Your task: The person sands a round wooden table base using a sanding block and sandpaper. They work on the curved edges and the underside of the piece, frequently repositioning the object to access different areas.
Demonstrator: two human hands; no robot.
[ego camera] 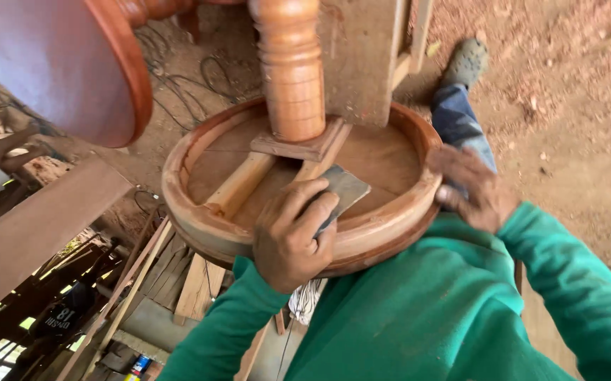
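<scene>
A round wooden stool lies upside down against my lap, its circular seat rim [192,219] facing me and a turned leg [292,70] rising from a square block on its underside. My left hand [291,236] is closed on a grey piece of sandpaper [344,190] and presses it on the near inner edge of the rim. My right hand [471,187] grips the outer rim on the right side, fingers curled over the wood. I wear green sleeves.
A second round reddish tabletop [65,63] leans at the upper left. A long plank [37,226] and several wooden slats [192,282] lie left and below. Black cables [192,77] trail on the dirt floor. My shoe [466,62] rests at the upper right.
</scene>
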